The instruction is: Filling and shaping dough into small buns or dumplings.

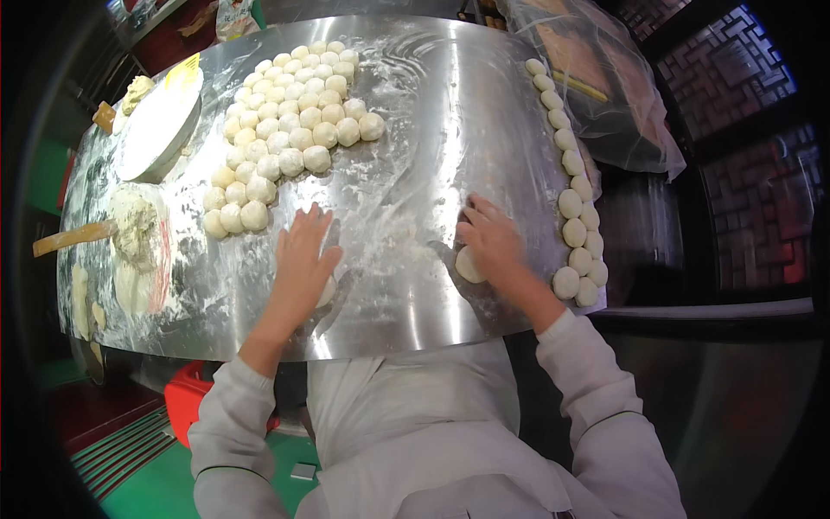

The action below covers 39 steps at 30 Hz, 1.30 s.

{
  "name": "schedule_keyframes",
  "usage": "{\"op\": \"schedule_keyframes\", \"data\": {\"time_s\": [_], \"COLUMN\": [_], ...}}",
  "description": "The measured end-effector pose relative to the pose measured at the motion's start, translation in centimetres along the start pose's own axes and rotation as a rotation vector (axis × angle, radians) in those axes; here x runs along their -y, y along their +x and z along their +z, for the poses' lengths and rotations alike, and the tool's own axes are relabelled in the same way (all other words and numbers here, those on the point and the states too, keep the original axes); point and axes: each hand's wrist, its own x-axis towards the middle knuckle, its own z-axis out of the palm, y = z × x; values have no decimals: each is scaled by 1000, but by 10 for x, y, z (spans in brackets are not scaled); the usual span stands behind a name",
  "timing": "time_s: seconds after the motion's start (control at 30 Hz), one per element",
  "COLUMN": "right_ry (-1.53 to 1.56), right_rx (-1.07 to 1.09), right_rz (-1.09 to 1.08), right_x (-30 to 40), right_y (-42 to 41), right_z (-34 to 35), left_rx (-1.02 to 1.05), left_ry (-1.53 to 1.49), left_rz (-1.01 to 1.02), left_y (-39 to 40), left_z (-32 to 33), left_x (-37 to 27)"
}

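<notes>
My left hand (300,254) is spread palm down over the metal tabletop, thumb out to the side. A pale dough ball (327,293) shows partly from under its palm; the rest is hidden. To the right, my right hand (491,241) is slightly blurred, its fingers pointing forward and a little bent. Another rounded dough piece (467,265) pokes out beneath the left side of that palm. Neither hand visibly grips its dough, and how firmly the palms press on it is hidden.
Floured dough balls (290,123) stand in packed rows ahead of my left hand. More flattened dough pieces (570,204) line the right edge of the metal table (395,272). At left are a white basin (159,133), a wooden-handled tool (74,238) and loose dough (135,230).
</notes>
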Motion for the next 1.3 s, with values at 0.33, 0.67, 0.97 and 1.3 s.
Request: {"op": "schedule_keyframes", "data": {"time_s": [0.33, 0.67, 0.97, 1.3], "right_ry": [221, -42, 142, 67], "right_rx": [-141, -106, 0, -221], "right_rz": [-168, -39, -8, 48], "right_x": [28, 40, 8, -88], "right_y": [-70, -14, -75, -104], "right_z": [-41, -7, -33, -69], "left_rx": [-216, 53, 55, 229], "left_ry": [244, 366, 142, -794], "left_rz": [74, 134, 100, -499], "left_y": [-60, -20, -60, -26], "left_z": [-38, 0, -47, -38], "left_x": [-28, -34, -20, -43]}}
